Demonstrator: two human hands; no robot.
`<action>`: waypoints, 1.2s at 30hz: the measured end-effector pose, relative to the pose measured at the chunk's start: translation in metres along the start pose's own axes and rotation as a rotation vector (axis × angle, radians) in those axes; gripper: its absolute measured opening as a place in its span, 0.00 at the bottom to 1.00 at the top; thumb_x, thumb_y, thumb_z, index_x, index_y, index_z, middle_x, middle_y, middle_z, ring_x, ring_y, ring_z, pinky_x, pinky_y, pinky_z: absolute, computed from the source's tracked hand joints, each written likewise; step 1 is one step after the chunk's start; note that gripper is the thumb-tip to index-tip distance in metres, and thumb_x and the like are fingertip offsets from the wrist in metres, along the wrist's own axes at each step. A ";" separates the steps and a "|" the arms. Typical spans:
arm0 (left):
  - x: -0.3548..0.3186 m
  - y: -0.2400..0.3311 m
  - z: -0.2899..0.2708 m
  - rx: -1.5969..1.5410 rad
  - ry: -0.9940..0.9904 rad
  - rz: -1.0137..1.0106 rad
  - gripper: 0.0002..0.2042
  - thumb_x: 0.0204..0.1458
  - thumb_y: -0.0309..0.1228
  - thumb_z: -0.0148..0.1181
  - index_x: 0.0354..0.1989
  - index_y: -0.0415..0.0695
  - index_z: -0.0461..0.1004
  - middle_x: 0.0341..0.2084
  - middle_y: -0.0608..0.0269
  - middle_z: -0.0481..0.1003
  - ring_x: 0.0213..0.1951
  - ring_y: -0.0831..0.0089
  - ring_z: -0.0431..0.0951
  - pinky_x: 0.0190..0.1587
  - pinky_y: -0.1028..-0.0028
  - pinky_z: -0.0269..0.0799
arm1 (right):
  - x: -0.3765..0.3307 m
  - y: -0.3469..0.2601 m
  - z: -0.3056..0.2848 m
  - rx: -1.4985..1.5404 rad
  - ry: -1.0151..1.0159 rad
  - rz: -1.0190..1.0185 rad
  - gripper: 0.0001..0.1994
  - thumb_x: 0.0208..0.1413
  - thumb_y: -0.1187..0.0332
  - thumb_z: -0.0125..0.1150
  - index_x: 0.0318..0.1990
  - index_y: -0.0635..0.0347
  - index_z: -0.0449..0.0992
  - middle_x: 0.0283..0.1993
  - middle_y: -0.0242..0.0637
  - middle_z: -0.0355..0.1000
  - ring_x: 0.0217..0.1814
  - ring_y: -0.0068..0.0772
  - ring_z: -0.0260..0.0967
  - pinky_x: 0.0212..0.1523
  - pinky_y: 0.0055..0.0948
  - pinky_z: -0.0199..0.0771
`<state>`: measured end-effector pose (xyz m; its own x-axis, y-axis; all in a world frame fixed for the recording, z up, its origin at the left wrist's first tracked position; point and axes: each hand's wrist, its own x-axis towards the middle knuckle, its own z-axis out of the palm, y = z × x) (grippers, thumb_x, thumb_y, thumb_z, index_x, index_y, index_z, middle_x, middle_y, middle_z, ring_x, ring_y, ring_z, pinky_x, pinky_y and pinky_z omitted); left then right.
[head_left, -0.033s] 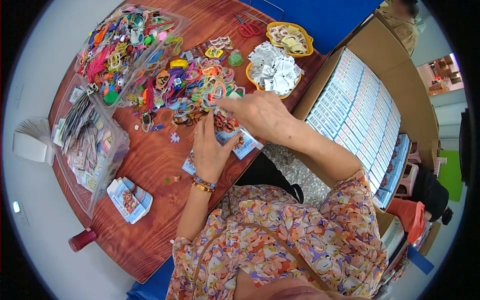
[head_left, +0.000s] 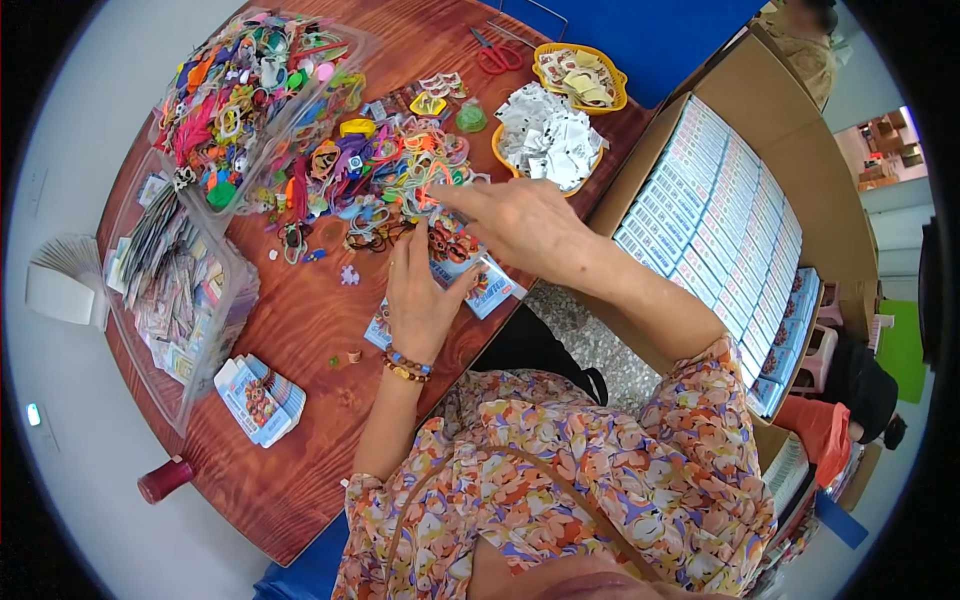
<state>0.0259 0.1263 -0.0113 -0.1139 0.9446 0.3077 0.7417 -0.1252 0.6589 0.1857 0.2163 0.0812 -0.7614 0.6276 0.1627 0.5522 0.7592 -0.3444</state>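
Note:
My left hand point(head_left: 418, 305), with beaded bracelets at the wrist, grips a light-blue printed carton point(head_left: 452, 245) at the table's near edge. Its thumb and fingers spread across the carton, and more blue printed pieces point(head_left: 492, 287) show beside and under the hand. My right hand point(head_left: 525, 225) reaches over from the right with its index finger stretched out. That fingertip is at the near side of a heap of small colourful toys and bands point(head_left: 385, 165). The other right fingers are mostly hidden beneath the hand.
A clear bin of mixed trinkets point(head_left: 250, 110) and another of packets point(head_left: 190, 310) stand left. Blue cards point(head_left: 258, 400) lie fanned nearby. Yellow baskets point(head_left: 500, 150) hold white sachets; red scissors point(head_left: 497, 55) lie behind. A large carton point(head_left: 690, 240) packed with boxes is right.
My right hand has shifted slightly, its fingertip moving a little farther over the toy heap. A whitish bit seen beside its fingers is less visible now. My left hand stays in place.

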 end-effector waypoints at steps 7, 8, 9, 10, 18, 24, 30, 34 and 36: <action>0.006 0.008 -0.010 -0.100 0.044 -0.042 0.43 0.42 0.39 0.76 0.65 0.34 0.60 0.49 0.45 0.69 0.50 0.50 0.72 0.52 0.58 0.70 | 0.040 0.143 -0.050 0.006 0.405 0.410 0.13 0.61 0.61 0.58 0.49 0.51 0.80 0.44 0.44 0.80 0.44 0.48 0.78 0.44 0.37 0.77; 0.005 0.010 -0.007 -0.107 0.070 -0.019 0.43 0.41 0.38 0.76 0.65 0.34 0.59 0.48 0.46 0.69 0.49 0.51 0.73 0.51 0.60 0.70 | 0.036 0.199 -0.044 -0.246 0.325 0.519 0.15 0.61 0.59 0.57 0.52 0.48 0.79 0.42 0.46 0.79 0.44 0.51 0.78 0.45 0.40 0.77; 0.003 0.010 -0.008 -0.104 0.070 -0.012 0.43 0.41 0.38 0.76 0.65 0.34 0.59 0.48 0.46 0.69 0.49 0.51 0.73 0.51 0.60 0.70 | 0.038 0.234 -0.038 -0.288 0.182 0.651 0.15 0.59 0.60 0.57 0.52 0.47 0.79 0.43 0.46 0.79 0.46 0.50 0.77 0.47 0.41 0.77; 0.000 0.008 -0.010 -0.120 0.058 -0.033 0.43 0.41 0.36 0.77 0.65 0.34 0.59 0.48 0.46 0.69 0.49 0.51 0.73 0.51 0.60 0.70 | 0.042 0.258 -0.030 -0.324 0.034 0.768 0.16 0.58 0.60 0.58 0.53 0.46 0.79 0.45 0.45 0.78 0.48 0.49 0.77 0.49 0.41 0.76; -0.019 0.003 -0.027 -0.133 0.063 -0.119 0.42 0.41 0.32 0.76 0.66 0.37 0.60 0.49 0.48 0.69 0.51 0.54 0.73 0.51 0.62 0.71 | 0.040 0.294 -0.015 -0.462 -0.195 0.593 0.18 0.52 0.62 0.64 0.52 0.41 0.80 0.57 0.37 0.74 0.59 0.42 0.72 0.57 0.41 0.74; -0.016 0.002 -0.020 -0.146 0.085 -0.088 0.39 0.41 0.34 0.76 0.63 0.37 0.63 0.50 0.47 0.69 0.51 0.51 0.72 0.53 0.61 0.70 | 0.023 0.270 -0.045 0.052 0.229 0.528 0.11 0.56 0.64 0.61 0.40 0.62 0.79 0.49 0.40 0.77 0.50 0.36 0.74 0.50 0.32 0.73; -0.019 -0.005 -0.010 -0.102 0.154 -0.067 0.41 0.40 0.35 0.76 0.63 0.37 0.62 0.51 0.45 0.69 0.51 0.50 0.72 0.53 0.59 0.71 | 0.009 0.042 -0.027 0.666 0.162 0.037 0.05 0.58 0.73 0.60 0.35 0.65 0.78 0.57 0.38 0.72 0.63 0.37 0.66 0.59 0.33 0.67; -0.023 0.002 -0.016 -0.069 0.209 0.002 0.42 0.40 0.36 0.77 0.64 0.35 0.61 0.50 0.45 0.69 0.51 0.50 0.72 0.51 0.60 0.72 | 0.006 0.001 0.007 0.500 0.035 -0.028 0.05 0.57 0.72 0.61 0.37 0.62 0.79 0.60 0.42 0.70 0.72 0.45 0.57 0.69 0.44 0.54; -0.027 0.002 -0.019 -0.053 0.228 0.001 0.42 0.41 0.36 0.76 0.64 0.35 0.61 0.50 0.45 0.69 0.51 0.51 0.72 0.51 0.60 0.72 | 0.003 -0.016 0.020 0.288 0.053 -0.057 0.05 0.57 0.71 0.61 0.38 0.62 0.80 0.59 0.42 0.70 0.72 0.47 0.56 0.69 0.45 0.54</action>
<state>0.0177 0.0944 -0.0055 -0.2642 0.8521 0.4518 0.7069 -0.1477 0.6917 0.1684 0.2028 0.0689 -0.7652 0.5995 0.2347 0.3845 0.7179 -0.5803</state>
